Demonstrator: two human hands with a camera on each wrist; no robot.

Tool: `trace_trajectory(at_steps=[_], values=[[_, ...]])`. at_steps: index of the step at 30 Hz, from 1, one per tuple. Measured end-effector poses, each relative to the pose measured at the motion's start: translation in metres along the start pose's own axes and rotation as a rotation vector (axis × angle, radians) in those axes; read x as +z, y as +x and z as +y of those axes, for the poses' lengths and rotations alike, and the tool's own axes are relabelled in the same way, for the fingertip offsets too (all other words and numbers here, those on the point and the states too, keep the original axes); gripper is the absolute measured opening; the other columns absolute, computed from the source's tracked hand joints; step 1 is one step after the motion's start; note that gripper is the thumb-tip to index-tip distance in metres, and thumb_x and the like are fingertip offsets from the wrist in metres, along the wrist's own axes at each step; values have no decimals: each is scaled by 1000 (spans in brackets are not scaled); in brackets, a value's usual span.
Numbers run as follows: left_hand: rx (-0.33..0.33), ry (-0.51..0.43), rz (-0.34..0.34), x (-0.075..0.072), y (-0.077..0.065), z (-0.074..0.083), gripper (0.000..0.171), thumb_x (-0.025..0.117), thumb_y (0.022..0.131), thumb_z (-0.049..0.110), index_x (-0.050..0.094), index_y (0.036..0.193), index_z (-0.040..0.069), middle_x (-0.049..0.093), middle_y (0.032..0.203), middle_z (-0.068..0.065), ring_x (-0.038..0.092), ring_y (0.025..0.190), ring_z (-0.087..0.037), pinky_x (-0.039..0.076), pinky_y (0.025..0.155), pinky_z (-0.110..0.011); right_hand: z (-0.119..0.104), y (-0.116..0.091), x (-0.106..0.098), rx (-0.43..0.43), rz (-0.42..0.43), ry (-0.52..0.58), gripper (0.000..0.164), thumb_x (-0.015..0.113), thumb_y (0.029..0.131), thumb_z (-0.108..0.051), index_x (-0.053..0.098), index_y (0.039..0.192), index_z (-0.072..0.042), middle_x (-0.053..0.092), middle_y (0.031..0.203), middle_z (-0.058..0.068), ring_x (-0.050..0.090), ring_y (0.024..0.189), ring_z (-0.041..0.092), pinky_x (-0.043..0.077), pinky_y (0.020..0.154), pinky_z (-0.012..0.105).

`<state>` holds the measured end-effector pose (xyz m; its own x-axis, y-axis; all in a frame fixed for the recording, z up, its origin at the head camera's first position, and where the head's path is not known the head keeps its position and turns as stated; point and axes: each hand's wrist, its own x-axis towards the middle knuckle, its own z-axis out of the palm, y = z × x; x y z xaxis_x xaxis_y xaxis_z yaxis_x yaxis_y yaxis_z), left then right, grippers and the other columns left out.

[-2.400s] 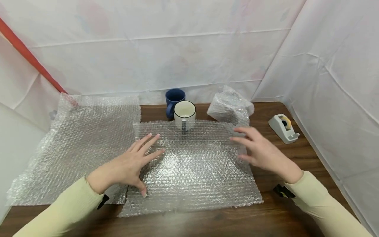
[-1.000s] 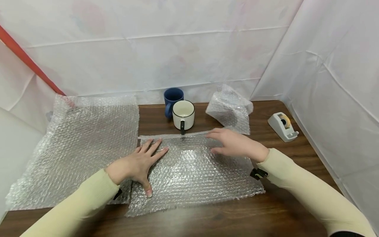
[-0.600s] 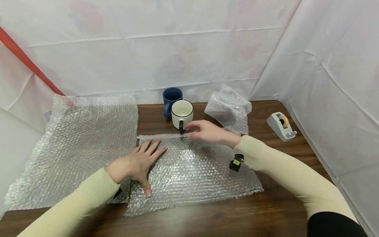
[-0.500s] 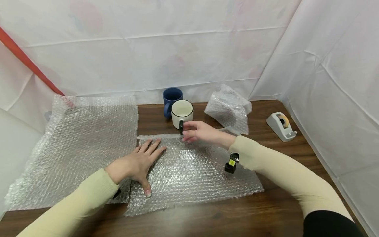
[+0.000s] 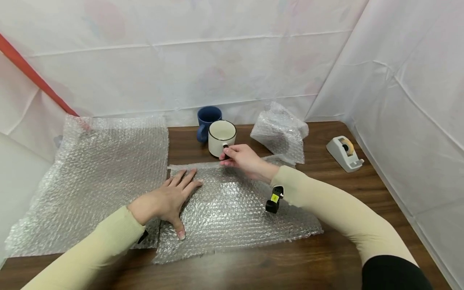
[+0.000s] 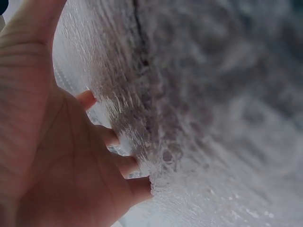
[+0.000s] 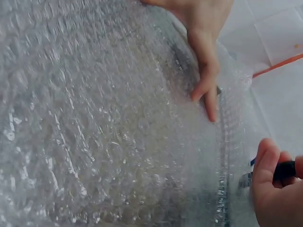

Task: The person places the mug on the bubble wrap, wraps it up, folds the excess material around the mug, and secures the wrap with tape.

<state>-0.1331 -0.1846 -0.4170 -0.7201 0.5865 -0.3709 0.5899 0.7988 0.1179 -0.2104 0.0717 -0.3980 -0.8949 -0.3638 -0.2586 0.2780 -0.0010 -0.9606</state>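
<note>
Head, mug: cream, round, black-rimmed mug [image 5: 216, 143], beyond the far edge of a clear plastic bubble-wrap sheet [image 5: 232, 217], near-right of a blue cylindrical mug [image 5: 209, 114].
Head, right hand [image 5: 245, 160]: on the cream mug's black handle [image 5: 226, 148].
Left wrist, left hand [image 6: 64, 142]: fingers apart, touching the sheet.
Right wrist, handle: clamped by thumb and fingers.
Mug step: apparently picking up; next seems to call for a level lift clear of the blue mug.

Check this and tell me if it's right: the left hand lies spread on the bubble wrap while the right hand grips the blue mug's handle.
The mug is wrong: the head view shows the right hand gripping the white mug's handle. The left hand does lie spread on the bubble wrap.
</note>
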Motion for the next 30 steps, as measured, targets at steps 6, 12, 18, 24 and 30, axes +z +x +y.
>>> trace_trajectory(at_steps=[6, 12, 18, 24, 30], values=[[10, -5, 4, 0, -1, 0, 157, 74, 30, 84, 16, 159, 16, -12, 163, -21, -6, 147, -48, 21, 110, -68, -19, -23, -5, -125, -33, -102, 26, 47, 106, -10, 63, 106, 11, 63, 116, 31, 69, 82, 13, 55, 86, 34], [1, 2, -6, 1, 0, 0, 158, 73, 30, 84, 14, 160, 17, -13, 163, -21, -8, 147, -47, 19, 111, -67, -27, -54, -15, -181, -119, -239, 27, 48, 106, -10, 65, 102, 11, 67, 110, 25, 68, 82, 16, 55, 88, 43], [5, 11, -15, 1, -1, 0, 157, 73, 34, 84, 11, 161, 16, -13, 163, -20, -8, 147, -46, 18, 112, -67, -14, -89, -28, -192, -228, -379, 25, 48, 105, -8, 67, 102, 8, 68, 100, 25, 68, 85, 25, 55, 85, 47], [16, 10, -21, 1, -3, 0, 155, 73, 37, 83, 8, 161, 17, -15, 163, -20, -9, 147, -46, 16, 113, -65, 3, -113, -43, -185, -289, -454, 25, 49, 105, -9, 68, 99, 7, 70, 91, 21, 67, 83, 32, 56, 80, 47], [24, 14, -22, 2, -6, 0, 154, 72, 39, 82, 5, 162, 17, -16, 163, -19, -11, 147, -45, 16, 114, -64, 19, -120, -58, -165, -321, -494, 26, 49, 104, -7, 68, 98, 9, 70, 91, 22, 68, 80, 30, 58, 77, 44]])
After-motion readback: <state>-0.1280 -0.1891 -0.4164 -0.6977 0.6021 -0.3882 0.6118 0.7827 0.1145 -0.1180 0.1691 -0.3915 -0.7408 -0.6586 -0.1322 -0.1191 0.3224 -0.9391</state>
